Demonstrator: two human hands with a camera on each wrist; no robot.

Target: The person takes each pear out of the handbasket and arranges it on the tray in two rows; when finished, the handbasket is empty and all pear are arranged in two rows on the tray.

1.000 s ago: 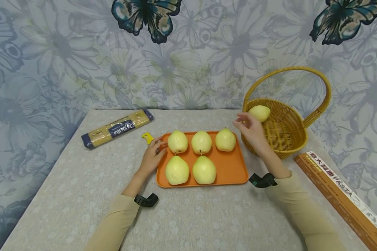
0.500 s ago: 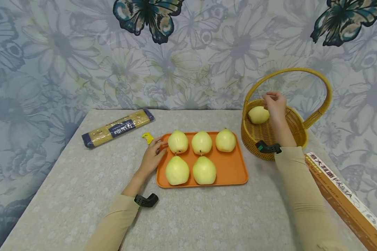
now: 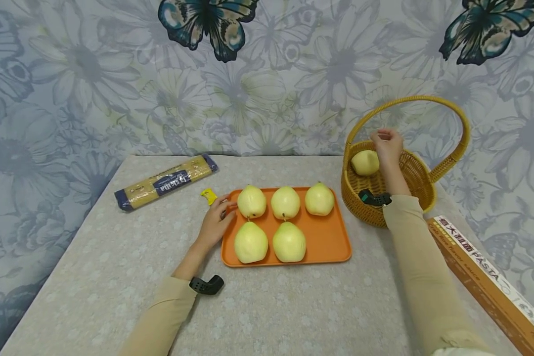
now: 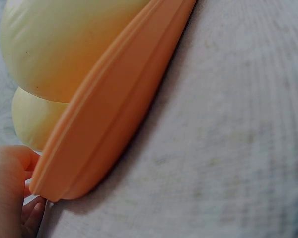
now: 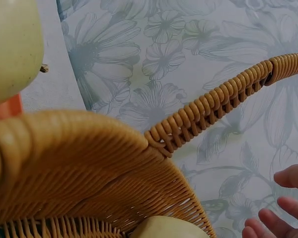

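Observation:
My left hand (image 3: 216, 221) is at the left edge of an orange tray (image 3: 327, 242), its fingers curled round the rim by the corner in the left wrist view. Several pale yellow-green pears (image 3: 251, 242) stand on the tray in two rows. The right hand (image 3: 388, 148) is above the far side of a woven basket (image 3: 411, 173) with a tall handle. Loosely bent and spread, its fingers hold nothing in the right wrist view. One pear (image 3: 365, 162) lies inside the basket at the left; the right forearm hides part of the basket's inside.
A pack of spaghetti (image 3: 166, 183) lies at the back left, near a small yellow wrapped piece (image 3: 209, 196). On the right a long brown and white pasta box (image 3: 489, 282) lies aslant. A flower-patterned wall (image 3: 267, 99) rises behind the table.
My right hand has moved right and away from me, from beside the pear at the basket's left rim to above its far side. The pear has settled lower inside. My left hand stays put.

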